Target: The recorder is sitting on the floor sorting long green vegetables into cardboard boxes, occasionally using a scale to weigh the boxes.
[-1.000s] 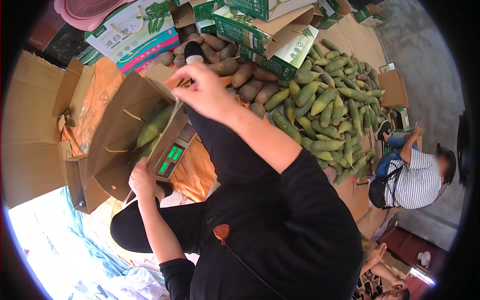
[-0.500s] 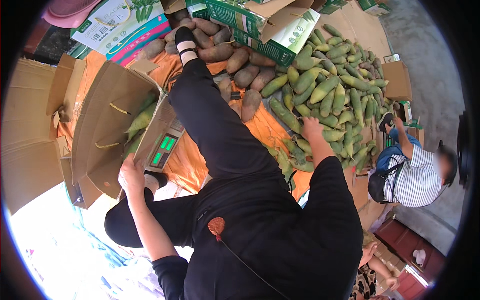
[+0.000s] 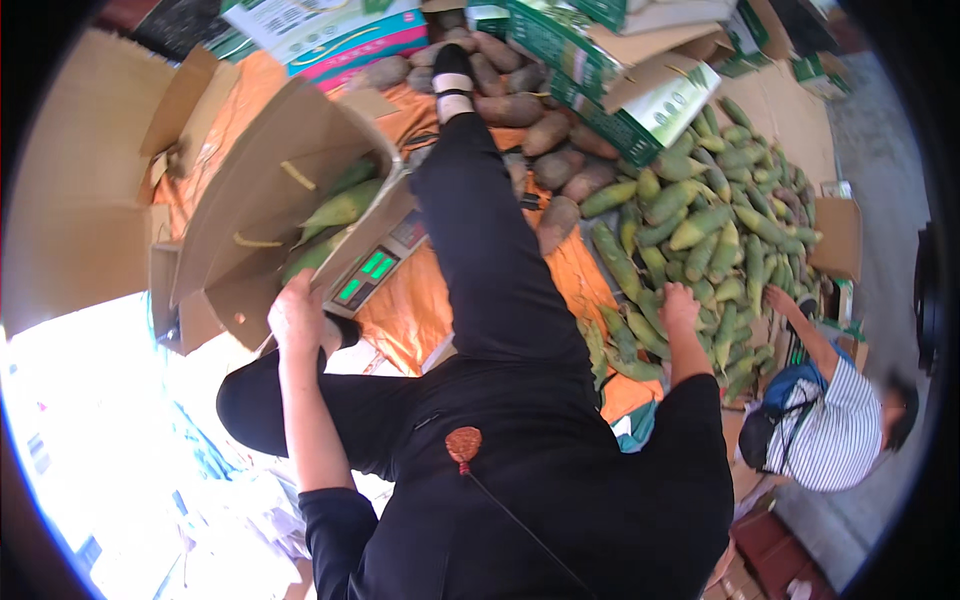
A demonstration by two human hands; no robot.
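Left hand: the left hand [image 3: 298, 312] is clamped on the lower corner of the cardboard box [image 3: 255, 190], left of centre in the frame.
Right hand: the right hand [image 3: 680, 306] is right of centre with its fingers curled down at the green radish pile [image 3: 715, 245]; can't tell if they're clamped on one or just touching.
Box: tilted, mouth gaping, with a few green radishes [image 3: 342, 207] inside and two yellowish cord loops on its wall.
Scale: the scale [image 3: 365, 277] sits just beside the box (lit-up green display, hard to miss).
Radish pile: big heap filling the right of the frame.
Brown roots: a bunch of brown roots [image 3: 547, 135] at upper centre, partly on an orange sheet [image 3: 410, 310].
Cartons: green-and-white cartons [image 3: 650, 125] up top, right of centre.
Other person: someone in a striped shirt [image 3: 835, 430], far right, one hand at the pile's edge.
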